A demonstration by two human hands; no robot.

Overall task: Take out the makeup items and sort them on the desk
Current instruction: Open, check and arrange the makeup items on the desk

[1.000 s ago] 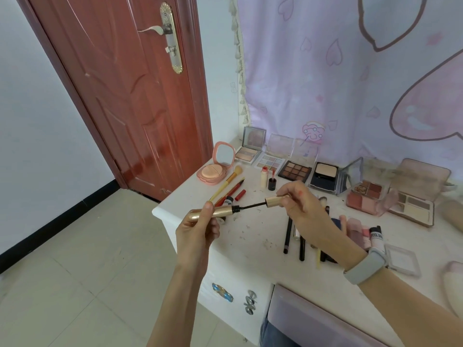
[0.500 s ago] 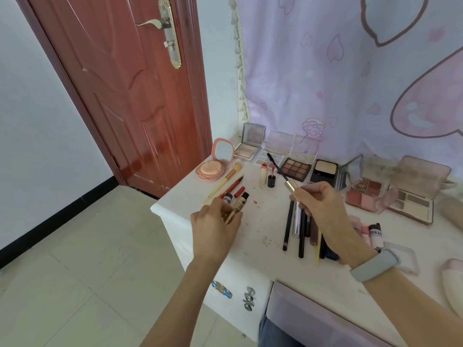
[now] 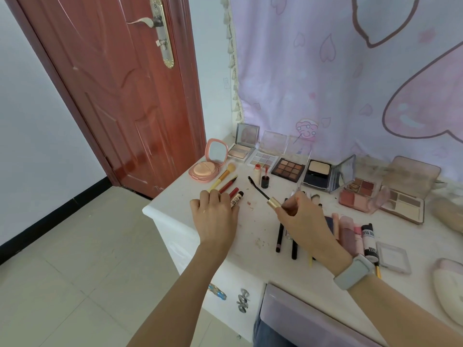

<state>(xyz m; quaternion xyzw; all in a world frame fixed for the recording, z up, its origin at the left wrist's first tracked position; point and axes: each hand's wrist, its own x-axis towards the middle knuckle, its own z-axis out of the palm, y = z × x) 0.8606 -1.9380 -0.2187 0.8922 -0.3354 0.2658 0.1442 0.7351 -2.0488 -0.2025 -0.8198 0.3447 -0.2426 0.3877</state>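
A: Far-left corner of the counter (image 3: 175, 211), the pink compact (image 3: 208, 164) sits open, brushes and red pencils lined up just beside it.

B: And the left hand (image 3: 215, 216) is palm-down near that left edge, fingers curled over the row; whether its grip holds the gold tube, I cannot tell.

A: Mid-counter, the right hand (image 3: 300, 221) pinches the mascara wand (image 3: 260, 191) by its gold cap, bristles raised and pointing toward the back-left.

B: Open palettes along the back edge.

Bare table (image 3: 253, 221) lies just right of the small tube (image 3: 236, 197); beyond it pencils (image 3: 280, 234) block, and palettes (image 3: 288, 169) crowd behind.
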